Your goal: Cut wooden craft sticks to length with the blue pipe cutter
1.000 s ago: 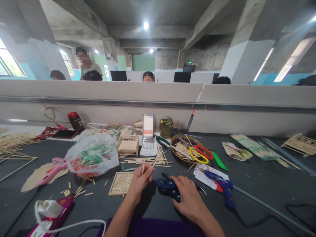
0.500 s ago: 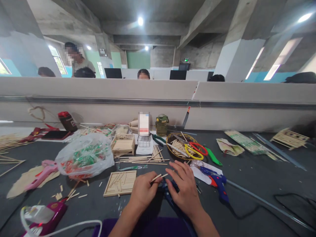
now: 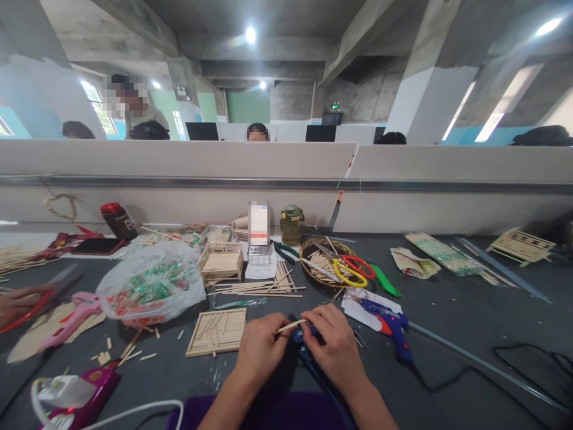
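Note:
A short, thin wooden stick (image 3: 290, 326) spans the gap between my hands. My left hand (image 3: 263, 341) pinches its left end. At the other end, the thumb and fingers of my right hand (image 3: 329, 341) are closed on the tip. Just below the stick lies a dark blue hand tool (image 3: 308, 360) with long handles, partly covered by my right hand; its exact kind is unclear. Left of my hands, a slatted wooden panel (image 3: 192, 343) carries several loose cut sticks.
Behind my hands are a bundle of sticks (image 3: 257, 291), a wicker basket (image 3: 308, 278) with scissors (image 3: 358, 267), and a small wooden tray (image 3: 221, 263). A blue glue gun (image 3: 391, 325) lies right, a plastic bag (image 3: 154, 286) left. Another person's hand (image 3: 20, 307) holds red-handled scissors.
My right hand's spread fingers have drawn together and closed on the stick's right end. At the far left another person's hand with red-handled scissors has come into view.

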`<action>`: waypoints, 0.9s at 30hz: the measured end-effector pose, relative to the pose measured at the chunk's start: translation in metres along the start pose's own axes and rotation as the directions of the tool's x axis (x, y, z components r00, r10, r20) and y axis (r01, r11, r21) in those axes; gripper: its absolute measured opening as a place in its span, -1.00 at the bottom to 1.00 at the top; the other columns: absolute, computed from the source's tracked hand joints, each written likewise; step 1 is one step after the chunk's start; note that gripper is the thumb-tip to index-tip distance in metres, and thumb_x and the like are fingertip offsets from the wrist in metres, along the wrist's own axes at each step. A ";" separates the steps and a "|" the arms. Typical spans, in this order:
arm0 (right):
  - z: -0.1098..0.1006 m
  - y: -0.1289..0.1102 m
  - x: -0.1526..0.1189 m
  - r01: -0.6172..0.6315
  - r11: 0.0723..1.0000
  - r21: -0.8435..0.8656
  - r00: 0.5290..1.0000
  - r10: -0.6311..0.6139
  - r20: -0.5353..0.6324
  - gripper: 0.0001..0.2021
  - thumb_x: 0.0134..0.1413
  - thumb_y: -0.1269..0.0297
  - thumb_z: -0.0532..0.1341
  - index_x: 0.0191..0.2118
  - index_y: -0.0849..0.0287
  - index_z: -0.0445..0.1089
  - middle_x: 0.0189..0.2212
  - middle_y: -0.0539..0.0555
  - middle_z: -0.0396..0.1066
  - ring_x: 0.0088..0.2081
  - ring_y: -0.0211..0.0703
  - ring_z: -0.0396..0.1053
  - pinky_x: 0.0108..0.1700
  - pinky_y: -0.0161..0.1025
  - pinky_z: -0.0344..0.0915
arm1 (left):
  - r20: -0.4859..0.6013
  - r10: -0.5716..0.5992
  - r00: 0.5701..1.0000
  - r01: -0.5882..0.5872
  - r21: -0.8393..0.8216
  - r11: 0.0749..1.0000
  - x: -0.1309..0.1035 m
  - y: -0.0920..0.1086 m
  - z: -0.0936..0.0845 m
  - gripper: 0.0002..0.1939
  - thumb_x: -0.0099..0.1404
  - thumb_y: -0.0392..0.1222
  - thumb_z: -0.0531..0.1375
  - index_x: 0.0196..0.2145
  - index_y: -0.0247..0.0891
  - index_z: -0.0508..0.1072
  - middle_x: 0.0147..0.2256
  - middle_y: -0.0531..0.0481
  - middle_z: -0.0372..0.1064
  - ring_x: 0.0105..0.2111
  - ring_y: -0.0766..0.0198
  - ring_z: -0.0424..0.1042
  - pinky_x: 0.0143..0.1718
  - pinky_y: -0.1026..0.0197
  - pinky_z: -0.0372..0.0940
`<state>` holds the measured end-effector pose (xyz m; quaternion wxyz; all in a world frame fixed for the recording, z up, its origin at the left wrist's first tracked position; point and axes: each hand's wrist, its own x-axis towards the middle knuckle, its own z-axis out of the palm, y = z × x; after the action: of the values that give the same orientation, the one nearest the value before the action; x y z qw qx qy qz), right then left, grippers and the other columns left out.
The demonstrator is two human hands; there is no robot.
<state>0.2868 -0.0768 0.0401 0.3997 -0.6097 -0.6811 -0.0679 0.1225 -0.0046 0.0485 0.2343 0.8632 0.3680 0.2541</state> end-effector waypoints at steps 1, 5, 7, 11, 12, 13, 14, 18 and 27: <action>0.000 0.000 0.000 -0.001 1.000 0.007 1.000 0.001 0.000 -0.86 0.20 0.37 0.12 -0.17 0.13 0.40 -0.36 0.06 0.34 -0.27 -0.11 0.26 -0.20 -0.16 0.19 | -0.006 0.007 1.000 -0.007 -0.008 1.000 0.000 0.000 0.000 -0.72 0.35 -0.10 0.05 -0.41 -0.19 0.48 -0.47 0.00 0.48 -0.44 0.26 0.43 -0.41 0.28 0.10; 0.000 -0.003 -0.001 -0.024 0.999 0.021 0.999 0.024 0.033 -0.85 0.22 0.37 0.09 -0.17 0.14 0.38 -0.35 0.06 0.33 -0.26 -0.11 0.27 -0.21 -0.17 0.20 | -0.030 0.019 0.999 -0.021 -0.060 0.998 0.000 -0.002 0.001 -0.73 0.33 -0.09 0.07 -0.44 -0.18 0.49 -0.48 -0.01 0.48 -0.46 0.25 0.42 -0.43 0.27 0.08; 0.001 -0.004 -0.001 -0.037 0.999 0.014 0.999 0.036 0.034 -0.85 0.24 0.36 0.07 -0.18 0.13 0.38 -0.35 0.07 0.33 -0.26 -0.11 0.27 -0.22 -0.18 0.21 | -0.034 0.014 0.999 -0.017 -0.081 0.997 0.001 -0.002 0.000 -0.73 0.33 -0.09 0.08 -0.45 -0.17 0.49 -0.49 -0.01 0.48 -0.47 0.25 0.41 -0.43 0.27 0.07; 0.004 -0.005 -0.002 -0.043 0.999 -0.002 0.999 0.043 0.019 -0.85 0.25 0.37 0.05 -0.19 0.13 0.37 -0.35 0.07 0.33 -0.27 -0.11 0.27 -0.22 -0.17 0.21 | -0.025 -0.004 1.000 0.002 -0.065 0.998 0.001 -0.002 -0.001 -0.73 0.33 -0.09 0.08 -0.45 -0.18 0.48 -0.49 -0.01 0.47 -0.46 0.25 0.41 -0.43 0.27 0.05; 0.005 -0.005 -0.002 -0.043 0.999 -0.004 0.999 0.044 0.018 -0.85 0.25 0.37 0.06 -0.19 0.13 0.37 -0.35 0.07 0.33 -0.27 -0.11 0.27 -0.21 -0.17 0.21 | -0.021 -0.008 1.000 0.007 -0.054 0.999 0.001 -0.002 -0.001 -0.73 0.33 -0.10 0.08 -0.46 -0.18 0.48 -0.50 -0.01 0.47 -0.46 0.25 0.41 -0.43 0.27 0.04; 0.005 -0.005 -0.002 -0.045 0.999 -0.007 0.999 0.045 0.017 -0.86 0.24 0.37 0.06 -0.20 0.13 0.37 -0.36 0.07 0.33 -0.27 -0.11 0.27 -0.21 -0.17 0.20 | -0.018 -0.011 1.000 0.011 -0.045 0.999 0.002 -0.002 -0.001 -0.73 0.33 -0.10 0.08 -0.46 -0.19 0.47 -0.50 -0.01 0.47 -0.45 0.24 0.42 -0.43 0.27 0.04; 0.006 -0.005 -0.002 -0.045 0.999 -0.008 0.999 0.045 0.015 -0.86 0.24 0.37 0.06 -0.20 0.13 0.36 -0.36 0.06 0.33 -0.27 -0.11 0.26 -0.21 -0.17 0.20 | -0.014 -0.015 1.000 0.014 -0.039 0.999 0.002 -0.001 -0.001 -0.73 0.32 -0.10 0.07 -0.46 -0.19 0.47 -0.50 -0.01 0.47 -0.45 0.25 0.42 -0.43 0.28 0.03; 0.008 -0.006 -0.003 -0.052 0.999 -0.007 0.999 0.052 0.009 -0.87 0.24 0.36 0.07 -0.21 0.14 0.36 -0.37 0.06 0.32 -0.27 -0.11 0.26 -0.20 -0.17 0.20 | 0.002 -0.040 0.999 0.041 -0.044 0.998 0.003 0.001 -0.002 -0.71 0.32 -0.09 0.07 -0.48 -0.21 0.46 -0.52 0.01 0.44 -0.47 0.27 0.40 -0.44 0.29 0.03; 0.001 -0.002 0.002 -0.159 0.972 0.172 0.984 0.169 -0.048 -0.83 0.27 0.28 0.05 -0.27 0.13 0.38 -0.39 0.05 0.36 -0.29 -0.13 0.32 -0.24 -0.22 0.24 | 0.027 -0.110 0.994 0.111 -0.406 0.907 0.005 0.001 0.000 -0.62 0.30 -0.08 0.08 -0.63 -0.26 0.33 -0.63 0.10 0.21 -0.55 0.34 0.20 -0.49 0.30 -0.01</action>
<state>0.2843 -0.0754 0.0414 0.4745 -0.6259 -0.6189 0.0039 0.1257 -0.0012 0.0506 0.4235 0.7738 0.3548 0.3097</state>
